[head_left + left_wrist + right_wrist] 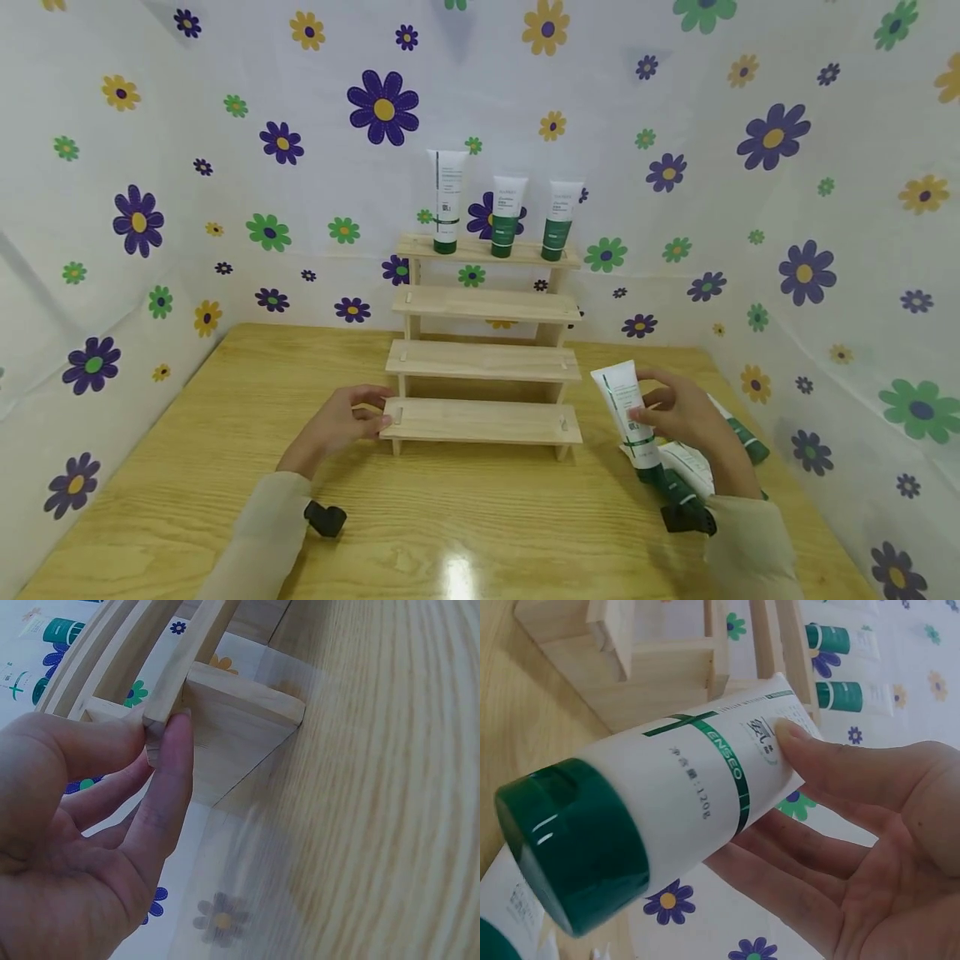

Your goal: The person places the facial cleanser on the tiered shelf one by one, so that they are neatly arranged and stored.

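My right hand (678, 408) grips a white squeeze tube (622, 400) with a green cap, tilted cap-down to the right of a stepped wooden display rack (480, 421). In the right wrist view, the thumb presses the printed side of that tube (697, 776), with the other fingers behind. At the rack's left side, my left hand (337, 429) pinches the end of the lowest shelf; the left wrist view has the shelf end (161, 712) between thumb and fingers. On the top shelf stand a taller tube (447, 196) and two smaller tubes (508, 208), (558, 215), caps down.
More tubes (742, 433) lie in a loose pile beneath and beside my right forearm, partly hidden by it. The rack stands on a wood-grain table (420, 525). Flower-patterned white sheets (315, 183) enclose the back and both sides.
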Motion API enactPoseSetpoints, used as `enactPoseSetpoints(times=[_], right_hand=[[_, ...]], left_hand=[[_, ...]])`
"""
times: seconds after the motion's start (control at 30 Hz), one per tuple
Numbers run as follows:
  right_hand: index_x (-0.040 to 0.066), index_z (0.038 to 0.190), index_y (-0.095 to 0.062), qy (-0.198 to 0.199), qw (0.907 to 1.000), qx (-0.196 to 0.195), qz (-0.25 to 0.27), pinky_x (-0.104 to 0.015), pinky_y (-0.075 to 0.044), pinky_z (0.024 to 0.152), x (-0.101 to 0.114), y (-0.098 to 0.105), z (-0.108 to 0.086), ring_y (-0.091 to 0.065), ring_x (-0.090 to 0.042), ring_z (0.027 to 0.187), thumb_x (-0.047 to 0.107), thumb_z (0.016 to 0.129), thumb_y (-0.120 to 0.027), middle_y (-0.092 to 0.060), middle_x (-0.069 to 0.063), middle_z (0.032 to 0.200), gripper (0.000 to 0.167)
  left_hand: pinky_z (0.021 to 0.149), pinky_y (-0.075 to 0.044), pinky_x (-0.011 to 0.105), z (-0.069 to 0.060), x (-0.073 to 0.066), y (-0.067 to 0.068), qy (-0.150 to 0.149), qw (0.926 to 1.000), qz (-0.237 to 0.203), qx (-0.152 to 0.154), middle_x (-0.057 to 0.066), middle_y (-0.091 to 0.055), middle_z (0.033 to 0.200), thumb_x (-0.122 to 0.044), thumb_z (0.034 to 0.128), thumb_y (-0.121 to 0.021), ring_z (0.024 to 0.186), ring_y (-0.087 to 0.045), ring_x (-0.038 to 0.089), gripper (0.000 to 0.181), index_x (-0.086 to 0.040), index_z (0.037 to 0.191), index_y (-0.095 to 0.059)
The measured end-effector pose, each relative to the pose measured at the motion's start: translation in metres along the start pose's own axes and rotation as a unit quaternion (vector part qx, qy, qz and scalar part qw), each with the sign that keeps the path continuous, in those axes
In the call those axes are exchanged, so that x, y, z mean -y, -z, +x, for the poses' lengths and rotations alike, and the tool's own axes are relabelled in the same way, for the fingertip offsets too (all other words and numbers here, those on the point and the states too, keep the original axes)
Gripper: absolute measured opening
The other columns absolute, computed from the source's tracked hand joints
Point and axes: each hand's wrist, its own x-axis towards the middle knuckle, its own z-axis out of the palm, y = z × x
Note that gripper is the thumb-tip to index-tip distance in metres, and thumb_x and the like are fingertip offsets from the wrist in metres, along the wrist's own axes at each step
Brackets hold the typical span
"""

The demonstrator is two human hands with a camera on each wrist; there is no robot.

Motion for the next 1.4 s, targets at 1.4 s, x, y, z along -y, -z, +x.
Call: enactPoseSetpoints(times=[1.4], right_hand=[[0.009, 0.151, -0.048, 0.159, 0.9749, -0.146, 0.054, -0.052, -0.063, 0.086, 0.136, 0.011, 0.071, -0.073, -0.044, 0.103, 0.008, 0.095, -0.073, -0.070, -0.029, 0.124, 0.061]], left_hand=[[0.081, -0.064, 0.036, 0.004, -0.001, -0.001, 0.020, 0.9997, 0.013, -0.006, 0.024, -0.058, 0.131, -0.004, 0.0968, -0.070, 0.096, -0.070, 0.018, 0.045, 0.001, 0.140, -0.057]])
